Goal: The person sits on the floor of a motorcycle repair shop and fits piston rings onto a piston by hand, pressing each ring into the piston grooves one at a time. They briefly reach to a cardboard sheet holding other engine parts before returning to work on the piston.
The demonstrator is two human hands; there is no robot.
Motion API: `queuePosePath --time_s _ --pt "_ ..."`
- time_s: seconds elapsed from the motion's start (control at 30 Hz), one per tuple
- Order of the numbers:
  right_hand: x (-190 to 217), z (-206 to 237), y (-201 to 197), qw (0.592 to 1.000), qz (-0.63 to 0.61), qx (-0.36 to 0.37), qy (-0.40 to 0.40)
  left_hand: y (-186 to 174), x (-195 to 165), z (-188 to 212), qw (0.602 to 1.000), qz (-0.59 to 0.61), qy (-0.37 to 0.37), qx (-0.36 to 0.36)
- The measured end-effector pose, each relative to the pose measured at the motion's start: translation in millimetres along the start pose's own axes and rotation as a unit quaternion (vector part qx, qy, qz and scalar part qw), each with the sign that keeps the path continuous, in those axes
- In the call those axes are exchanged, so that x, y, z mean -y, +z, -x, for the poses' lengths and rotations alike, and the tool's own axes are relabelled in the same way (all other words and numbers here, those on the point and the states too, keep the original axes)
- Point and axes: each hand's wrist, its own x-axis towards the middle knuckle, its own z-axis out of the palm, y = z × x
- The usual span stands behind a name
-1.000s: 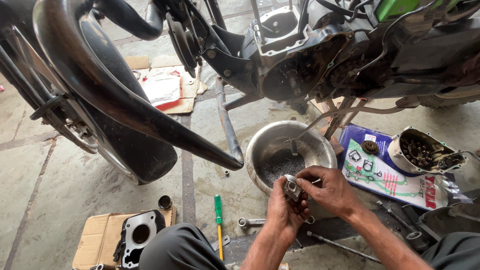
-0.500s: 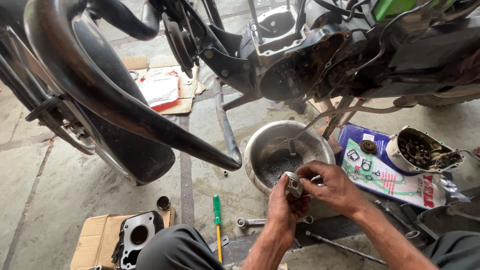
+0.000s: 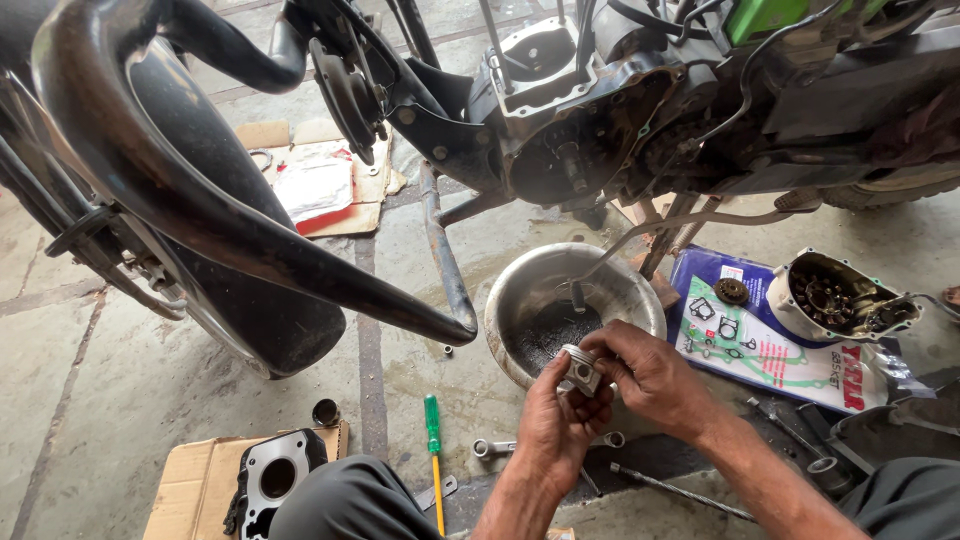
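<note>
My left hand (image 3: 553, 420) and my right hand (image 3: 645, 372) are together over the near rim of a steel bowl (image 3: 520, 290). Between them they grip a small metal piston (image 3: 580, 367), silver and round, with its top facing left. The fingers of my right hand curl over it from the right; my left hand holds it from below. Dark oily liquid lies in the bowl's bottom. A stripped motorcycle engine (image 3: 590, 150) hangs above the bowl.
A black exhaust pipe (image 3: 250, 240) and rear tyre (image 3: 240, 290) fill the left. On the floor lie a green-handled screwdriver (image 3: 433, 425), a spanner (image 3: 492, 448), a cylinder block on cardboard (image 3: 270, 480), a gasket sheet packet (image 3: 760, 340) and an engine cover (image 3: 835, 298).
My hands stay over the bowl's rim, with the piston turned slightly between the fingers. The view has shifted a little; nothing else has moved.
</note>
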Motion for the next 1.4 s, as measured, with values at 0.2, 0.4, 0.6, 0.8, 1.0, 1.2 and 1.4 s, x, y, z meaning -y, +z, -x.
queuePosePath --time_s 0.2,0.4,0.6,0.8,1.0,1.2,1.4 --pt "-18 1 2 0.995 -0.074 0.025 0.065 3 0 1 1.000 0.008 0.016 -0.006" --pt "-55 -9 5 0.975 -0.117 -0.064 0.177 7 -3 -3 0.989 0.034 0.104 -0.105" --pt "-68 -23 18 0.974 -0.101 -0.126 0.156 0 -7 -6 0.983 0.073 0.104 -0.131" --pt "-55 -40 21 0.973 0.029 -0.168 0.158 -7 -8 -8 0.979 0.041 0.114 -0.162" --pt "-58 -65 25 0.966 0.107 -0.212 0.102 -11 -12 -10 0.975 0.034 0.154 -0.158" --pt "-65 -76 40 0.966 0.113 -0.198 0.125 -12 -23 2 0.980 0.007 0.106 -0.166" --pt "-71 -82 49 0.966 0.107 -0.219 0.081 -10 -33 10 0.975 -0.025 0.124 -0.182"
